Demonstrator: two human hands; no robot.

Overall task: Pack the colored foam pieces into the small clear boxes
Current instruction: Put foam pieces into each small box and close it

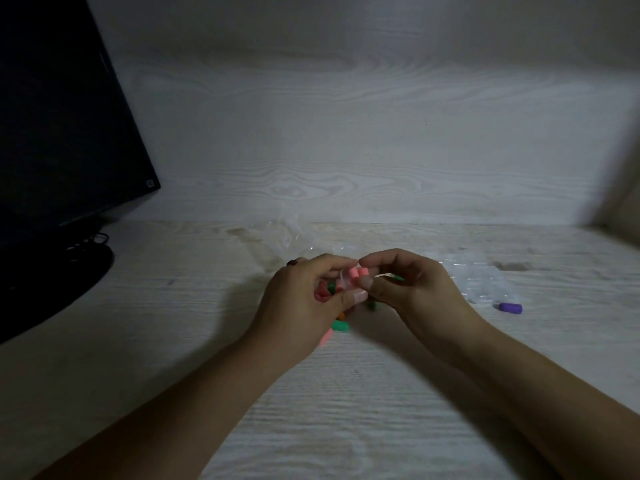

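My left hand and my right hand meet over the middle of the desk. Between their fingertips they pinch a small clear box with pink foam pieces in it. Under and between the hands lie more foam pieces in red, green, orange and pink, partly hidden; a green piece and a pink one show by my left wrist. A purple foam piece lies alone to the right.
A crumpled clear plastic bag lies behind the hands, and more clear plastic packaging to the right. A dark monitor on its stand fills the left. The pale wood desk ends at a back wall.
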